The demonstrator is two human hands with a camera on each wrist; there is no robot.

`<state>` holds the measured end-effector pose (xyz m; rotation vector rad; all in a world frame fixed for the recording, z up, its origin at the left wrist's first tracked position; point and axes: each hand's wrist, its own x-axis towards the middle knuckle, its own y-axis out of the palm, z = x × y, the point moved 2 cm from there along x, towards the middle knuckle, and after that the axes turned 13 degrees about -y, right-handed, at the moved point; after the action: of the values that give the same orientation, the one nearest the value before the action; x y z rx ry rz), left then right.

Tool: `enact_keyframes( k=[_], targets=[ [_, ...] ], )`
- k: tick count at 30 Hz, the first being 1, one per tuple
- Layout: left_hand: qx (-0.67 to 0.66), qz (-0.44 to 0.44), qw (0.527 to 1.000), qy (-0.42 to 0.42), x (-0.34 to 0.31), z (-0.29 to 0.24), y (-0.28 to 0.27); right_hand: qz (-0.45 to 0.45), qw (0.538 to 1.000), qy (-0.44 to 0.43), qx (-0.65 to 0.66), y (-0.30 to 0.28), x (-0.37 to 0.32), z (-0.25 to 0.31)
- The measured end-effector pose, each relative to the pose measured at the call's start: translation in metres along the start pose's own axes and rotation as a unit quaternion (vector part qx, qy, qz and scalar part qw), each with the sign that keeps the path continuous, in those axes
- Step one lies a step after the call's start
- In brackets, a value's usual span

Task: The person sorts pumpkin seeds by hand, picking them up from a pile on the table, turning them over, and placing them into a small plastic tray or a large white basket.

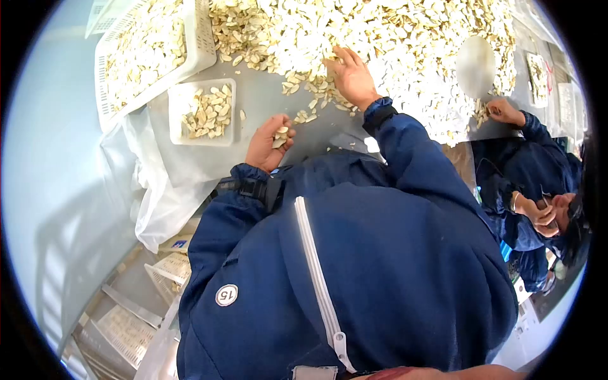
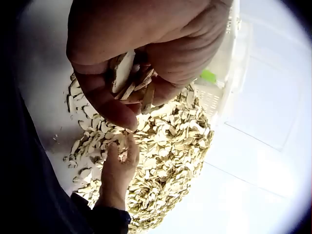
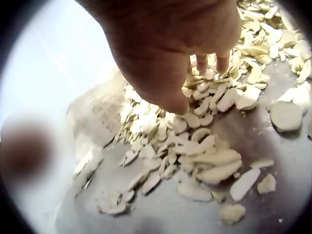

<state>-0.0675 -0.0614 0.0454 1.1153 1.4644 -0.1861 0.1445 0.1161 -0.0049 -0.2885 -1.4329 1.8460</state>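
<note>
Several pale dried slices [image 2: 124, 73] lie in my left hand [image 1: 269, 142], its fingers curled round them near the table's front edge. A broad pile of the same cream-coloured slices [image 1: 266, 38] covers the far side of the table. At the pile's near edge is my right hand [image 1: 354, 79], palm down with fingers spread. Its fingertips reach in among the slices in the right wrist view, where loose slices [image 3: 214, 163] lie close below the thumb. To the left of my left hand stands a small white tray [image 1: 233, 130] of slices.
A large white basket [image 1: 201, 47] full of slices stands at the back left. Clear plastic sheeting [image 1: 152, 190] hangs over the table's left edge. On the right another person's hand [image 1: 505, 112] rests at the pile's edge. White baskets [image 1: 126, 332] sit low at the left.
</note>
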Motion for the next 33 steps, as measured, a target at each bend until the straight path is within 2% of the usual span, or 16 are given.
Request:
enact_keyframes(
  k=[3,4,7,10,13,16,19,21,26,30,33],
  targets=[
    [-0.002,0.009,1.000,0.008,-0.003,-0.003,-0.001,0.108,0.987,-0.094,0.067,-0.003,-0.028,-0.002],
    [-0.005,0.010,1.000,0.010,-0.003,-0.004,-0.003,0.123,0.985,-0.096,0.072,-0.013,-0.038,-0.001],
    [-0.020,0.022,1.000,0.008,0.000,-0.002,-0.014,0.042,0.994,-0.003,0.098,-0.024,-0.075,-0.029],
    [-0.041,0.046,0.998,-0.001,0.009,0.002,-0.020,0.033,0.997,0.032,0.057,-0.056,-0.092,-0.018],
    [-0.043,0.061,0.997,-0.025,0.013,0.004,-0.016,0.043,0.994,-0.044,0.092,-0.050,-0.113,-0.030],
    [-0.034,0.049,0.998,-0.033,0.012,0.002,-0.008,-0.014,0.993,0.112,0.039,-0.042,-0.115,-0.047],
    [-0.027,0.039,0.998,-0.040,0.013,0.002,-0.007,-0.017,0.983,0.141,0.117,-0.043,-0.090,-0.031],
    [-0.019,0.038,0.998,-0.036,0.011,0.001,-0.006,-0.023,0.996,0.067,0.062,-0.029,-0.071,-0.020],
    [-0.012,0.040,0.999,-0.025,0.008,-0.001,-0.008,0.092,0.995,0.042,0.004,-0.019,-0.054,-0.007],
    [-0.027,0.049,0.998,-0.025,0.009,0.001,-0.013,0.084,0.989,0.115,0.028,-0.025,-0.073,-0.017],
    [-0.030,0.045,0.998,-0.029,0.011,0.003,-0.014,0.087,0.996,0.019,0.014,-0.028,-0.069,-0.007]
  ],
)
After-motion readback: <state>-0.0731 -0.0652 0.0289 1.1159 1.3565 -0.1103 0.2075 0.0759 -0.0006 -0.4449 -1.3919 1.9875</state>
